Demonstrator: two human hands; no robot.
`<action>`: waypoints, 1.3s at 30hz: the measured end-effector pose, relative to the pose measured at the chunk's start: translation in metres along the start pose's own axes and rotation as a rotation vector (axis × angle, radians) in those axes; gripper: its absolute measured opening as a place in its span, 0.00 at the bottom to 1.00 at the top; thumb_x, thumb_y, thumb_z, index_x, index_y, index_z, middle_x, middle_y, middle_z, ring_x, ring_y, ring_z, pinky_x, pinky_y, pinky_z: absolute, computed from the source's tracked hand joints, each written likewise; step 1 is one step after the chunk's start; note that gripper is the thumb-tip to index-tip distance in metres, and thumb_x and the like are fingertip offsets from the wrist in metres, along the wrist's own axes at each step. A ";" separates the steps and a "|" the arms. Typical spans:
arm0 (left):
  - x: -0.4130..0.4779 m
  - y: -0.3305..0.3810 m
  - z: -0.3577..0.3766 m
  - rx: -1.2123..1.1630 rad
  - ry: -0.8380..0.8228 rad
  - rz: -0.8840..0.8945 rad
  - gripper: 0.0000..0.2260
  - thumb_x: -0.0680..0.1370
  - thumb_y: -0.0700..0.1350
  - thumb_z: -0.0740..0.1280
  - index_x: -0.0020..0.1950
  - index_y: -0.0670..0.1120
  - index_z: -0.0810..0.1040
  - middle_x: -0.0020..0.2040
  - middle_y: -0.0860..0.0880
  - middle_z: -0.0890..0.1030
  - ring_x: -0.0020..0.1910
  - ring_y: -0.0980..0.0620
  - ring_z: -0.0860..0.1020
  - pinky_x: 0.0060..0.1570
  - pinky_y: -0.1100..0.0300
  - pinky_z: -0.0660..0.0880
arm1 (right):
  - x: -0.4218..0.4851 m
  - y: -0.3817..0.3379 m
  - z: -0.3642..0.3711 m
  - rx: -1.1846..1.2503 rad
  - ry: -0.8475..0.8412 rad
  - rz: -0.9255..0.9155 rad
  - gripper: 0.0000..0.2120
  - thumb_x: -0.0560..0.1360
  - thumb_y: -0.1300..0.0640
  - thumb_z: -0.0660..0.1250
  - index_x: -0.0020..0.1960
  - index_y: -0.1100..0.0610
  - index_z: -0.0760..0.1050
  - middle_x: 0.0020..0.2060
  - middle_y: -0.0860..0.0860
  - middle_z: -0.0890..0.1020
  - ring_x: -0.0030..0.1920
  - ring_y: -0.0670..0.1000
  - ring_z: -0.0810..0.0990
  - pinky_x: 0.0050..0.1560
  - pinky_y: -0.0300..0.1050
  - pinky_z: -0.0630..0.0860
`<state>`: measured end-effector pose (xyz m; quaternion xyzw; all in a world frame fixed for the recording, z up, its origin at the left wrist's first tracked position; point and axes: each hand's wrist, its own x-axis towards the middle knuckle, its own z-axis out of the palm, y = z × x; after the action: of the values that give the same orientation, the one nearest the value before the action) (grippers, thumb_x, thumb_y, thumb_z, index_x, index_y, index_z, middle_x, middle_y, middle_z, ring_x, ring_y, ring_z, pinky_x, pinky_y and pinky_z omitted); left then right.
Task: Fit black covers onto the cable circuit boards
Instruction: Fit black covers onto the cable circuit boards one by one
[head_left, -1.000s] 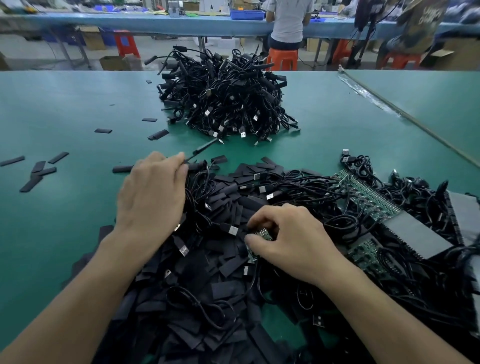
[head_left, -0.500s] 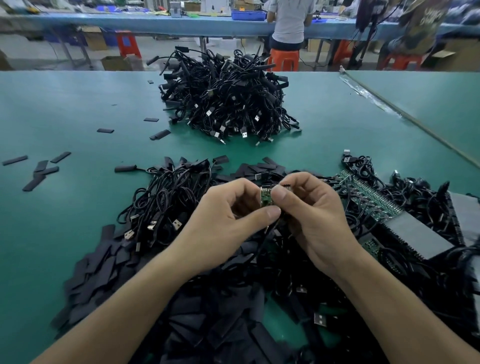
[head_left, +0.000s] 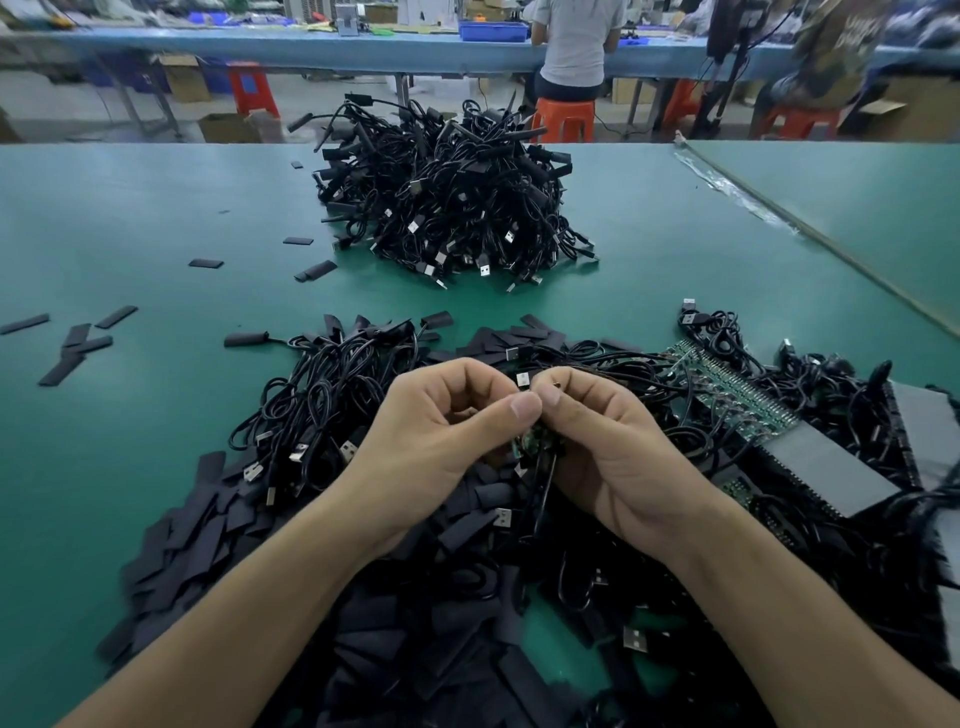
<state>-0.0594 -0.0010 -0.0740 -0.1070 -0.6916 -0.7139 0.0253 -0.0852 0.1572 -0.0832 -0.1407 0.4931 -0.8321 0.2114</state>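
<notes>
While the thumbs meet tip to tip at the frame's centre, the left hand (head_left: 441, 436) and right hand (head_left: 608, 441) pinch a small green circuit board (head_left: 527, 445) between curled fingers (most of it hidden), its black cable (head_left: 544, 488) dangling below; loose black covers (head_left: 197, 535) lie heaped at lower left; a mound of cables (head_left: 447, 208) sits at upper centre on the green table (head_left: 130, 218).

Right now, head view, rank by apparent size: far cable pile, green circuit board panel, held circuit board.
1. far cable pile
2. green circuit board panel, partly under cables
3. held circuit board, mostly hidden
</notes>
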 end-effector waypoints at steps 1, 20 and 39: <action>0.000 -0.001 0.000 -0.015 0.002 -0.008 0.09 0.67 0.55 0.74 0.38 0.50 0.82 0.31 0.53 0.76 0.31 0.57 0.71 0.32 0.66 0.69 | 0.000 0.000 0.000 -0.001 -0.008 0.003 0.06 0.68 0.53 0.73 0.40 0.55 0.80 0.39 0.55 0.79 0.42 0.51 0.76 0.48 0.45 0.76; -0.008 -0.020 0.010 -0.213 0.091 -0.033 0.05 0.67 0.51 0.76 0.36 0.50 0.84 0.32 0.53 0.81 0.32 0.56 0.78 0.37 0.57 0.79 | 0.002 -0.002 -0.012 -0.051 -0.044 0.076 0.08 0.68 0.53 0.75 0.40 0.59 0.82 0.40 0.57 0.82 0.42 0.51 0.81 0.50 0.43 0.81; -0.008 -0.029 0.009 -0.310 0.111 -0.144 0.05 0.67 0.48 0.76 0.36 0.48 0.84 0.36 0.47 0.82 0.37 0.52 0.81 0.37 0.54 0.80 | 0.001 0.000 -0.009 0.007 -0.002 0.184 0.07 0.71 0.58 0.71 0.42 0.63 0.81 0.39 0.58 0.83 0.39 0.53 0.84 0.43 0.50 0.84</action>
<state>-0.0554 0.0084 -0.1034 -0.0205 -0.5766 -0.8167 -0.0045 -0.0897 0.1640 -0.0875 -0.0947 0.5011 -0.8106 0.2880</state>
